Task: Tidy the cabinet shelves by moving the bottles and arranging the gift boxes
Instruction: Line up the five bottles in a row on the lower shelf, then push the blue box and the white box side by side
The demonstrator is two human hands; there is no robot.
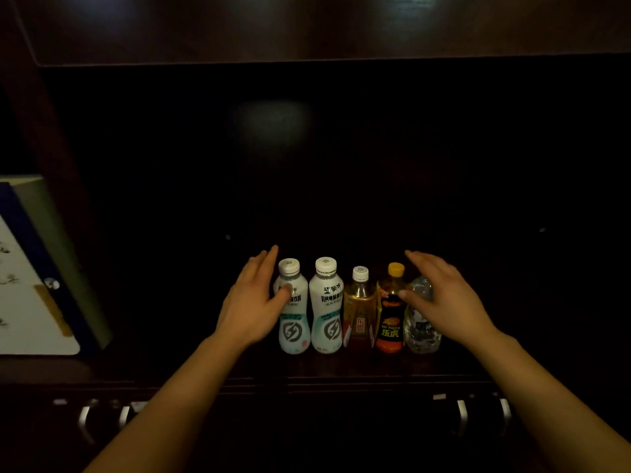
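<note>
Both grips spread apart, left hand (251, 310) and right hand (447, 298) flank five bottles, one (391, 315) labelled HI-TIGER

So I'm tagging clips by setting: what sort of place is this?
Probably a dark wooden cabinet indoors, perhaps at home: five drink bottles lined up on a shelf, metal drawer handles below, and a gift box at left.

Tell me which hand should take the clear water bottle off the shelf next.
Right, probably. The right hand already lies against the clear water bottle at the right end of the row, fingers open. The left hand sits at the far end by a white bottle, four bottles away.
</note>
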